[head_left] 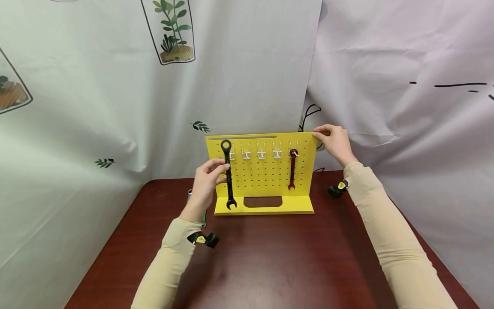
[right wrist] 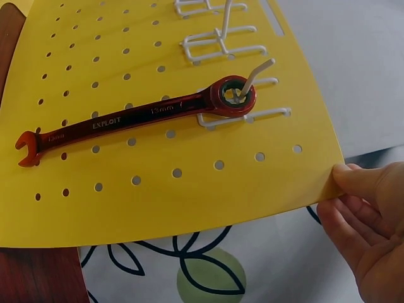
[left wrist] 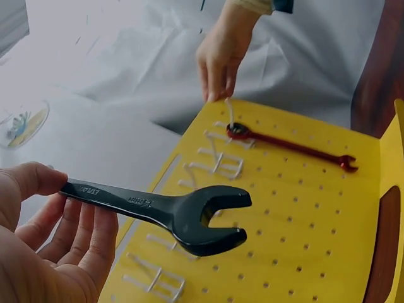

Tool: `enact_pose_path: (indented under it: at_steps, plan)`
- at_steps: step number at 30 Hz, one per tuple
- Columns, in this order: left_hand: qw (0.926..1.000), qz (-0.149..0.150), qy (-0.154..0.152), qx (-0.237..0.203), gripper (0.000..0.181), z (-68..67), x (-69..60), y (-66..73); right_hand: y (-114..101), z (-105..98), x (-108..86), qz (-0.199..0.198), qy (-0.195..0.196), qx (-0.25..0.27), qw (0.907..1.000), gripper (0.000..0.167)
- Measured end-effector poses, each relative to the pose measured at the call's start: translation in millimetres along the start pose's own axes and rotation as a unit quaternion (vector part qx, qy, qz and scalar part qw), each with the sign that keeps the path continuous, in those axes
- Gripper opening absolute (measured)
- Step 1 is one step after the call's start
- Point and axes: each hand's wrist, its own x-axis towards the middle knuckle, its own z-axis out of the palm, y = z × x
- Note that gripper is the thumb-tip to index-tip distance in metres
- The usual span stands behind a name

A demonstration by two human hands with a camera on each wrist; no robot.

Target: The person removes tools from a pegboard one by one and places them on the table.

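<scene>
Head view, entries from the hands outward.

Left hand [head_left: 206, 181]: pinching the shaft of the black wrench [head_left: 229, 182] between thumb and fingers; the palm side shows in the left wrist view.

Black wrench: near upright, ring end up, open jaw down, in front of the board's [head_left: 254, 172] left part. Its ring overlaps the leftmost hook [head_left: 233, 155] in sight; whether it is threaded on cannot be told.

Right hand [head_left: 336, 143]: pinching the board's upper right corner, thumb in front, fingers behind; apparently a steadying hold.

Board: yellow, perforated, upright on a slotted foot. Five white hooks in a row near the top.

Red wrench [head_left: 292, 171]: ring over the rightmost hook, open end down, lettered EXPLOIT; neither hand touches it.

Three middle hooks [head_left: 261, 153]: bare.

Green tool [head_left: 204, 219]: on the surface [head_left: 270, 262], left of the board, mostly hidden by the left arm. Metal piece [head_left: 189, 195]: beside the left hand, partly hidden, kind unclear.

Progress, as judged: one wrench hung; a second in hand at the leftmost hook, its hanging seemingly unfinished; the middle hooks unfilled, the green tool perhaps awaiting one.

Backdrop: pale cloth [head_left: 251, 86] with plant prints.
</scene>
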Motion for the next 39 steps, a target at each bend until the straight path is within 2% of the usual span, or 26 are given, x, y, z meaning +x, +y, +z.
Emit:
enact_pose_path:
  at_steps: [4,14,20,25,39]
  plan:
    - [0.9996,0.001,0.028,0.002,0.007,-15.0,-0.1,4.4,0.1,-0.3,-1.0,-0.001,-0.001,0.001,1.0000,0.027]
    - [0.9976,-0.007,0.070,-0.002,0.005,-50.7,3.5,5.0,5.9,-3.1,-4.4,0.006,0.003,-0.005,1.0000,0.027]
    - [0.9962,-0.002,0.085,-0.017,0.004,-70.7,2.4,4.5,6.0,-1.7,-3.1,0.004,0.004,-0.004,1.0000,0.027]
    - [0.9945,-0.012,0.100,-0.026,0.005,-82.6,0.5,2.2,5.3,-1.0,-3.9,0.007,0.001,-0.005,1.0000,0.027]
    - [0.9871,-0.043,0.148,0.042,0.009,-115.9,2.9,-7.9,4.4,2.4,-0.1,0.000,0.007,0.002,1.0000,0.027]
